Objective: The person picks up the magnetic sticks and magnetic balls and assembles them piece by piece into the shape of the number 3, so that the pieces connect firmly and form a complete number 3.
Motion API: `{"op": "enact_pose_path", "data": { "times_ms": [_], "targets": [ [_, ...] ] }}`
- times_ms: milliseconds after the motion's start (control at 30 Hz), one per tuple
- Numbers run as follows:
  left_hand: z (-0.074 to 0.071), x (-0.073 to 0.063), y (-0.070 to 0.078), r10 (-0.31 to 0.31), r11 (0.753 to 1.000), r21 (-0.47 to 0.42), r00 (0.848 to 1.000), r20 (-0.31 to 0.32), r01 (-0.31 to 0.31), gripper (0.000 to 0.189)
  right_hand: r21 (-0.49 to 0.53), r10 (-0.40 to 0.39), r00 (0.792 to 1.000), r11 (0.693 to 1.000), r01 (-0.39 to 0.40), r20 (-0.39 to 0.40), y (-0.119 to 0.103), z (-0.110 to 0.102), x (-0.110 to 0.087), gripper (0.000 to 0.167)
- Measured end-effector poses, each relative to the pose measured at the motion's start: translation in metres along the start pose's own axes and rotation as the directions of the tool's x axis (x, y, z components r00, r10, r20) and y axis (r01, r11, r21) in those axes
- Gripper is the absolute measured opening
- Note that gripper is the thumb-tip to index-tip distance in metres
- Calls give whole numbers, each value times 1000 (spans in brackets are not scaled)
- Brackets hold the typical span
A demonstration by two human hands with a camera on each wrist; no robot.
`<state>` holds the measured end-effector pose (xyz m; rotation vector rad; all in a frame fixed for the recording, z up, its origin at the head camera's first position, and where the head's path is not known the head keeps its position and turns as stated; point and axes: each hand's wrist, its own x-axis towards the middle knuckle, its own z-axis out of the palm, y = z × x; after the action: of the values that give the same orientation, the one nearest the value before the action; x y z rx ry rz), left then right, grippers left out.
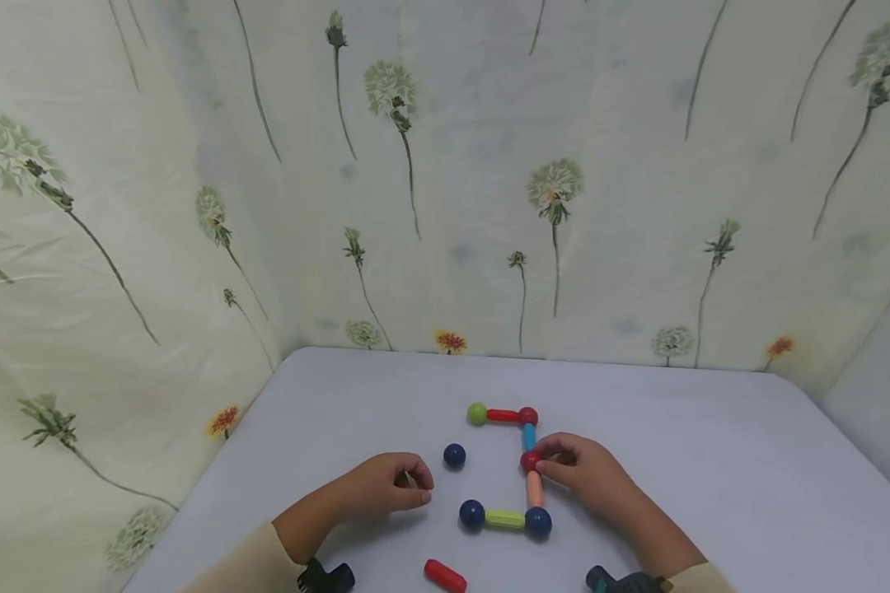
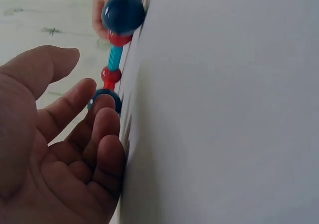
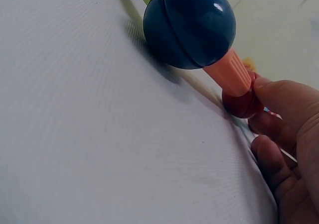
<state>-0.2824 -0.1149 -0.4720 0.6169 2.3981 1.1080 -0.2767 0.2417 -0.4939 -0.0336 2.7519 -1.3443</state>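
A chain of toy balls and rods lies on the white table. From the far end run a green ball [image 1: 477,413], a red rod [image 1: 503,416], a red ball [image 1: 528,417], a blue rod [image 1: 529,438], a second red ball [image 1: 530,461], an orange rod [image 1: 535,489], a dark blue ball [image 1: 538,523], a yellow-green rod [image 1: 504,519] and another dark blue ball [image 1: 472,515]. My right hand [image 1: 589,473] pinches the second red ball between thumb and fingers. Left of the chain, my left hand [image 1: 386,486] holds nothing, its fingers loosely bent.
A loose dark blue ball [image 1: 455,455] sits beyond my left fingertips. One loose red rod [image 1: 445,576] lies at the near edge of the view. Behind the table [image 1: 712,461] hangs a flower-patterned cloth [image 1: 475,247].
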Motion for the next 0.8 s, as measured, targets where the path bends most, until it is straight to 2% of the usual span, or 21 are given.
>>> {"op": "enact_pose_path", "data": {
  "times_ms": [200, 367, 467, 667, 800],
  "targets": [
    [16, -22, 8, -11, 999, 40, 999, 30, 10, 22, -6, 2, 1000, 1000, -2, 7, -3, 0, -2, 27],
    [30, -25, 15, -38, 984, 172, 999, 28, 33, 37, -33, 7, 1000, 999, -7, -8, -3, -1, -2, 26],
    [35, -25, 19, -59, 977, 210, 997, 41, 50, 39, -25, 7, 1000, 1000, -8, -9, -2, -2, -1, 26],
    [41, -35, 24, -50, 987, 155, 997, 66, 39, 25, -23, -5, 1000, 1000, 5, -3, -1, 0, 0, 28],
    [46, -44, 28, -21, 991, 134, 996, 83, 10, 26, -28, -8, 1000, 1000, 8, -3, 0, 0, 1, 27]
  ]
}}
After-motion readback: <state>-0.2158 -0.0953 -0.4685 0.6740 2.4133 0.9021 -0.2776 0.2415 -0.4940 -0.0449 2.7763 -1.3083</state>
